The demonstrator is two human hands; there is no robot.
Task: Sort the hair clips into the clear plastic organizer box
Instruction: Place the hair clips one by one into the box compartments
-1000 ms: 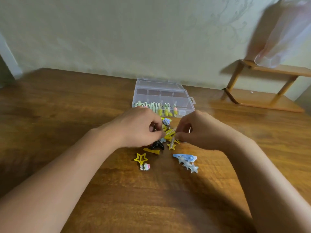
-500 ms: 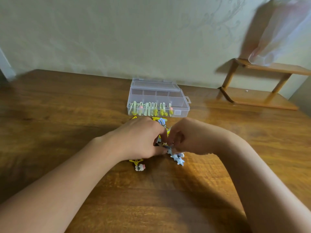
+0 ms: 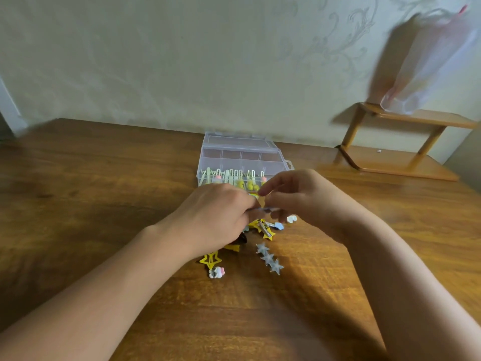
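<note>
Both hands have lifted off the brown wooden table (image 3: 104, 191): left hand (image 3: 216, 217) and right hand (image 3: 302, 201) now pinch one slim pale-blue hair clip (image 3: 264, 209) together, just short of the clear plastic organizer box (image 3: 244, 157). Loose yellow and blue star clips (image 3: 269, 257) remain unsorted beneath.

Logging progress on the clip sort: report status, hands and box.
Left hand and right hand pinch one pale clip together above the pile. Organizer box open, front row part filled. Nothing in the way.
</note>
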